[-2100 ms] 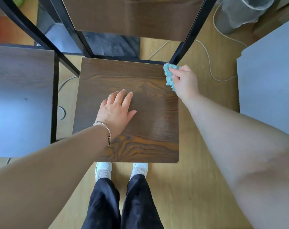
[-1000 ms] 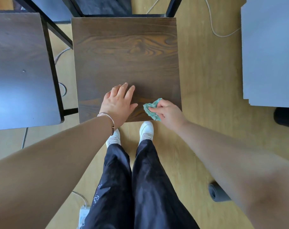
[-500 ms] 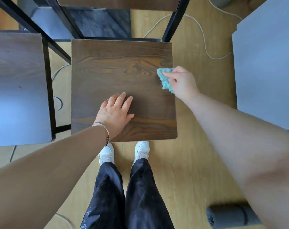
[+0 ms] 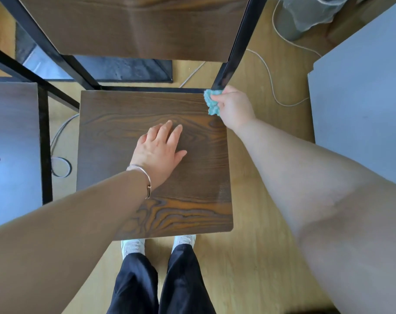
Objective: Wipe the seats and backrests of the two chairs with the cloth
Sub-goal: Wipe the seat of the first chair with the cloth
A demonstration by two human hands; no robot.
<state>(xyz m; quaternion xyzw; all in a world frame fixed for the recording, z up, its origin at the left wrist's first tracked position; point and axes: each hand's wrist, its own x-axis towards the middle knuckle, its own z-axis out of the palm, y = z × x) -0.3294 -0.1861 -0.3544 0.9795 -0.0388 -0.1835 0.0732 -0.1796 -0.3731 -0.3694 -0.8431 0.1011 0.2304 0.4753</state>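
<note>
Right hand (image 4: pixel 234 107) pinches the teal cloth (image 4: pixel 212 102) at the chair seat's (image 4: pixel 197 177) far right corner.
Left hand (image 4: pixel 159 150) lies flat, fingers straight, on mid-seat. Backrest (image 4: pixel 129 26) rises beyond; a second chair's seat (image 4: pixel 11 143) sits left.

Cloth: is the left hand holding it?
No, the right hand grips the cloth at the far right corner of the seat, while the left hand lies flat on that seat, holding nothing.
</note>
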